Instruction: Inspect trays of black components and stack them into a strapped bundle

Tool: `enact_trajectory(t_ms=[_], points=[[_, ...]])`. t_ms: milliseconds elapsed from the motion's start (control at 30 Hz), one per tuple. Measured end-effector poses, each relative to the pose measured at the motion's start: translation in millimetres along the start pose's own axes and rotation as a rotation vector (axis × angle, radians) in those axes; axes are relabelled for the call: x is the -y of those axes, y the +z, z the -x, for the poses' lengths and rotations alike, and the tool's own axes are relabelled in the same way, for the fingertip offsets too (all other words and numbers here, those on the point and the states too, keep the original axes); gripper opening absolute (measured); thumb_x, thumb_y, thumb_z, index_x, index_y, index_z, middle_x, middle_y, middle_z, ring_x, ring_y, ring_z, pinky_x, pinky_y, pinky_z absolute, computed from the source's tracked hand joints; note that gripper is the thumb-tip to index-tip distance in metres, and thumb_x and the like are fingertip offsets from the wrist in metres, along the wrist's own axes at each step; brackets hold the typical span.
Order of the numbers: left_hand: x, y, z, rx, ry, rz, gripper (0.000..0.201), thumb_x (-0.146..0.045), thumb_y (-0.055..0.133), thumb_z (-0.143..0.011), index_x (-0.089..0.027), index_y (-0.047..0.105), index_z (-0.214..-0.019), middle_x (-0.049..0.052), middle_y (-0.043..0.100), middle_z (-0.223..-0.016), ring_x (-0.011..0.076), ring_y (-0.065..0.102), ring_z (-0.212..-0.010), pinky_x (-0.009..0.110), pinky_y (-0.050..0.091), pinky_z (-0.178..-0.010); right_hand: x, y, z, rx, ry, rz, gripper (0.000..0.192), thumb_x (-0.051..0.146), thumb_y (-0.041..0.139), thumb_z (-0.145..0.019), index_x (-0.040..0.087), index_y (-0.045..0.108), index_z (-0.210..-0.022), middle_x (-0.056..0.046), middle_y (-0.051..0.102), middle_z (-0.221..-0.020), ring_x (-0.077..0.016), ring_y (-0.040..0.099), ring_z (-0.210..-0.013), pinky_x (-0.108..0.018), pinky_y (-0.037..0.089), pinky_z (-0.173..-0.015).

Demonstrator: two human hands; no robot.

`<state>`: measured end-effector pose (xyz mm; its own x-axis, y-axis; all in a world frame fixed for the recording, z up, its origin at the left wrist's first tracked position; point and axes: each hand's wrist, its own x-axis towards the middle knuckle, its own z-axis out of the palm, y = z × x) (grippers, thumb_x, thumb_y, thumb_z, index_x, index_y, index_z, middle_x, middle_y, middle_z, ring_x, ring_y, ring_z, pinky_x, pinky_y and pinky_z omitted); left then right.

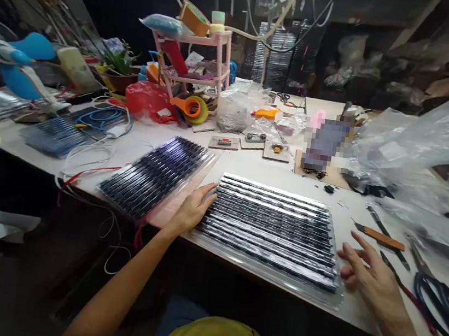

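No legible brand or writing is showing on either tray. A second ribbed tray (156,176) is lying at the left, angled away toward the upper right. The left hand (193,210) is resting flat, fingers loosely spread, on the left edge of the ribbed tray (272,226), gripping nothing. This tray is lying at the table's (241,165) near edge, long axis running left to right. The right hand (368,269) is hovering open and empty just beside its right end.

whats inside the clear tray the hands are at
The clear tray holds long rows of dark, shiny strips. The left hand rests on its left edge and the right hand is by its right end; what lies underneath is covered.
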<state>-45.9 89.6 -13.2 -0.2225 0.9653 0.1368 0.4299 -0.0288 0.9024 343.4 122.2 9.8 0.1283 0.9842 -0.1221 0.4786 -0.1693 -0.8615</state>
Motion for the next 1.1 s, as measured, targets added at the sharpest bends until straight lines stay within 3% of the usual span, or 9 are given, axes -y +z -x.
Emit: enact_trajectory(t_ms=[100, 200, 400, 500, 600, 733, 867, 967, 1100], points=[[-3.8, 7.1, -6.2, 0.054, 0.008, -0.110, 0.048, -0.041, 0.047, -0.087, -0.013, 0.055, -0.126, 0.012, 0.055, -0.131, 0.0233, 0.048, -0.123, 0.038, 0.031, -0.108, -2.3, 6.8, -6.2, 0.004, -0.207, 0.243, 0.060, 0.054, 0.045, -0.087, 0.021, 0.044, -0.136, -0.013, 0.057, -0.111, -0.0206, 0.064, -0.073, -0.031, 0.054, -0.053], [-5.9, 14.8, -4.7, 0.093, 0.051, -0.335, 0.052, -0.043, 0.041, -0.090, -0.015, 0.049, -0.132, 0.013, 0.054, -0.132, 0.0247, 0.047, -0.124, 0.042, 0.033, -0.106, -2.8, 19.6, -11.2, -0.018, -0.500, 0.567, 0.045, 0.037, 0.036, -0.093, 0.018, 0.052, -0.130, -0.016, 0.054, -0.122, -0.0276, 0.058, -0.102, -0.041, 0.053, -0.081], [-7.2, 32.9, 7.9, 0.062, 0.120, -0.871, 0.056, -0.042, 0.036, -0.091, -0.014, 0.039, -0.140, 0.022, 0.049, -0.132, 0.0362, 0.043, -0.123, 0.056, 0.034, -0.097, 13.6, 44.8, -9.2, 0.020, -0.655, 1.148, 0.054, -0.003, 0.027, -0.080, -0.002, 0.048, -0.129, -0.029, 0.042, -0.136, -0.0362, 0.054, -0.110, -0.049, 0.048, -0.083], [-4.1, 34.7, 10.5, 0.000, 0.164, -0.801, 0.054, -0.043, 0.036, -0.091, -0.012, 0.046, -0.135, 0.021, 0.053, -0.129, 0.0339, 0.047, -0.121, 0.054, 0.036, -0.098, 13.6, 45.6, -12.0, 0.072, -0.641, 1.099, 0.055, -0.005, 0.027, -0.079, -0.006, 0.044, -0.131, -0.030, 0.034, -0.141, -0.0357, 0.051, -0.118, -0.047, 0.046, -0.089], [0.8, 22.4, 14.0, -0.025, 0.197, -0.624, 0.052, -0.042, 0.038, -0.090, -0.011, 0.050, -0.131, 0.017, 0.055, -0.130, 0.0296, 0.047, -0.124, 0.050, 0.035, -0.104, 1.7, 34.4, -14.7, 0.093, -0.678, 0.866, 0.051, 0.002, 0.029, -0.085, 0.003, 0.043, -0.135, -0.021, 0.031, -0.146, -0.0298, 0.041, -0.129, -0.045, 0.043, -0.098], [-1.6, -21.4, 30.8, 0.282, 0.192, -0.549, 0.047, -0.035, 0.035, -0.092, -0.021, 0.047, -0.135, 0.006, 0.050, -0.137, 0.0232, 0.041, -0.130, 0.043, 0.035, -0.107, -14.2, 2.2, -3.3, 0.217, -0.751, 0.596, 0.053, 0.008, 0.031, -0.088, 0.017, 0.039, -0.140, -0.011, 0.034, -0.147, -0.0207, 0.035, -0.133, -0.041, 0.039, -0.106], [-1.8, -56.7, 65.0, 0.509, 0.332, -0.703, 0.059, -0.016, 0.034, -0.088, -0.033, 0.027, -0.144, -0.002, 0.038, -0.145, 0.0202, 0.033, -0.135, 0.039, 0.036, -0.106, -22.2, -34.2, 27.7, 0.417, -0.807, 0.670, 0.064, 0.009, 0.037, -0.086, 0.027, 0.024, -0.147, -0.004, 0.025, -0.151, -0.0191, 0.029, -0.136, -0.036, 0.038, -0.107], [14.5, -51.0, 87.5, 0.414, 0.462, -0.847, 0.075, -0.008, 0.039, -0.081, -0.030, 0.013, -0.148, 0.002, 0.035, -0.147, 0.0238, 0.029, -0.136, 0.044, 0.034, -0.107, -32.5, -44.7, 48.6, 0.486, -0.880, 0.799, 0.076, 0.004, 0.040, -0.080, 0.025, 0.015, -0.149, -0.004, 0.019, -0.153, -0.0204, 0.024, -0.137, -0.037, 0.035, -0.109], [37.5, -24.6, 97.6, 0.111, 0.579, -0.824, 0.069, -0.010, 0.039, -0.085, -0.031, 0.016, -0.147, 0.006, 0.048, -0.138, 0.0255, 0.038, -0.132, 0.047, 0.027, -0.107, -50.1, -37.2, 53.9, 0.309, -1.017, 0.799, 0.074, 0.003, 0.038, -0.082, 0.022, 0.013, -0.149, -0.009, 0.027, -0.150, -0.0218, 0.027, -0.137, -0.041, 0.037, -0.107]])
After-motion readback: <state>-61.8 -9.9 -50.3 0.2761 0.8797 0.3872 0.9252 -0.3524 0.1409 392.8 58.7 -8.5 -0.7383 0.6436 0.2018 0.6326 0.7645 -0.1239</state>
